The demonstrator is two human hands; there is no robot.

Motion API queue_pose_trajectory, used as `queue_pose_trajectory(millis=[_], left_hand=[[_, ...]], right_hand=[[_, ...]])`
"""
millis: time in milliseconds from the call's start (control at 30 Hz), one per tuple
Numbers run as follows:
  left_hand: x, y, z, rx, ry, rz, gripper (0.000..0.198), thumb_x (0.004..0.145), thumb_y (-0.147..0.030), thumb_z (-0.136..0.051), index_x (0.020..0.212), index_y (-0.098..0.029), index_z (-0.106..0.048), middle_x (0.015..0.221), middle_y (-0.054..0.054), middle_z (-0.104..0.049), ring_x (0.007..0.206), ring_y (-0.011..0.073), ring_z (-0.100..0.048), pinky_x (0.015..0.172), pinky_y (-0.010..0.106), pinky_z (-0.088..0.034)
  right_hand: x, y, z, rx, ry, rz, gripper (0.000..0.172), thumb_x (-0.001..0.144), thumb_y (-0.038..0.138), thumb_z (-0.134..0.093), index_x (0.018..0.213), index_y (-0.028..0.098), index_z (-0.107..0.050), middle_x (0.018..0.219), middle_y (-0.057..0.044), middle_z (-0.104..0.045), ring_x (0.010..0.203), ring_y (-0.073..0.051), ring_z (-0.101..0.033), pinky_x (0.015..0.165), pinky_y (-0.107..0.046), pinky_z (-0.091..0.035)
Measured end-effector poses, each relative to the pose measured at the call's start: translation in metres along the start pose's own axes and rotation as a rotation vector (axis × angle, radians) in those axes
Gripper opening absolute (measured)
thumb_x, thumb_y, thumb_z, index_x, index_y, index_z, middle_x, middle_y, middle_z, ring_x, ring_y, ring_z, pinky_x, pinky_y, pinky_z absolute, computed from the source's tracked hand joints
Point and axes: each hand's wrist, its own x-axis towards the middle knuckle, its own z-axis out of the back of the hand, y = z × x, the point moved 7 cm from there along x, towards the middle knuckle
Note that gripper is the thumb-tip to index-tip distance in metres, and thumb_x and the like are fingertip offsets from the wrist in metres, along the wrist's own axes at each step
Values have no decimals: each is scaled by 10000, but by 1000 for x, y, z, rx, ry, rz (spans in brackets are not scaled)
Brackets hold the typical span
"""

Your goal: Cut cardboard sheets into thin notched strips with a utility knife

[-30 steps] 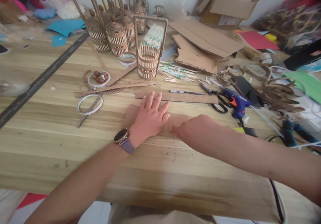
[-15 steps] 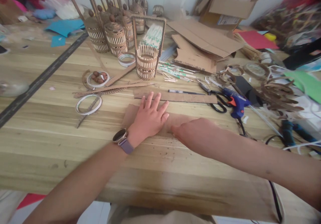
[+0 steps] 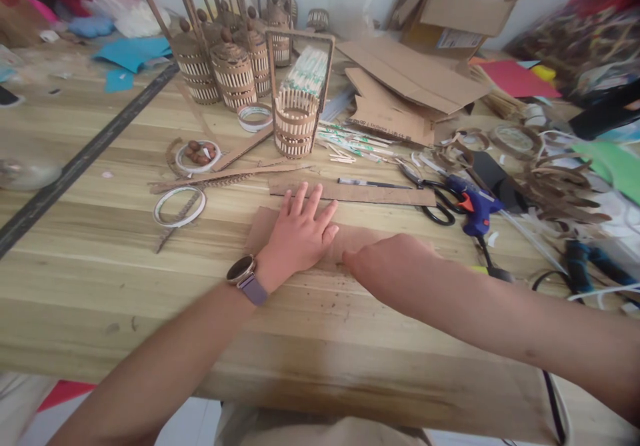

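Observation:
A brown piece of cardboard [image 3: 260, 225] lies flat on the wooden table. My left hand [image 3: 303, 238], with a watch at the wrist, rests on it palm down, fingers spread. At the cardboard's near edge, my right hand [image 3: 387, 259] is curled with its back to me. Its fingertips are hidden, so I cannot tell what is in them. Just beyond the left fingertips is a narrow cardboard strip [image 3: 385, 196] with a dark edge. A pen [image 3: 375, 183] lies along its far side, and black-handled scissors [image 3: 443, 214] rest by its right end.
A blue glue gun [image 3: 477, 206] lies right of the scissors. Behind are a small stick basket [image 3: 295, 129], several lidded ones, scattered sticks and cardboard sheets [image 3: 415, 73]. Tape rolls [image 3: 180, 207] lie to the left. Curled brown strips [image 3: 555, 186] and cables crowd the right.
The view has shifted slightly. Both hands keep nearly the same place on the cardboard, and a bit of yellow now shows beside my right forearm.

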Motion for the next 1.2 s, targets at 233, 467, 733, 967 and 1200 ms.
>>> queue_pose_trajectory(millis=[233,467,733,967,1200], left_hand=[[0,0,1,7,25,0,493,1004,-396,-428,1443,-185,-506,1571,182,-348,1460,419,-254,1163,613,-227],[0,0,0,8,22,-4,494,1005,-400,-421,1439,-182,-511,1569,190,-348,1460,425,-250,1160,617,-224],[0,0,1,0,19,2,492,1009,-407,-403,1436,-188,-513,1571,175,-354,1464,409,-251,1162,615,-222],[0,0,0,1,20,0,499,1006,-410,-411,1439,-184,-511,1569,178,-356,1461,422,-250,1162,616,-221],[-1,0,1,-5,32,-4,496,1008,-408,-416,1441,-185,-507,1578,178,-337,1468,410,-241,1161,620,-219]], right_hand=[[-4,-6,-15,-85,22,3,380,756,-43,-521,1008,190,-684,844,-75,-758,670,-246,-725,509,-298,-487],[-3,-12,-26,-66,8,-20,377,751,-30,-528,1014,199,-672,849,-80,-755,666,-230,-707,514,-284,-460],[-12,-19,-26,82,11,-91,357,830,45,-513,1083,224,-691,835,-100,-743,722,-271,-716,545,-336,-487],[-14,-20,-23,46,5,-90,429,757,-34,-509,1070,208,-674,818,-84,-743,678,-261,-711,501,-310,-457],[-17,-23,-23,17,30,-82,396,732,-74,-509,980,191,-669,751,-58,-728,662,-247,-715,452,-277,-372]])
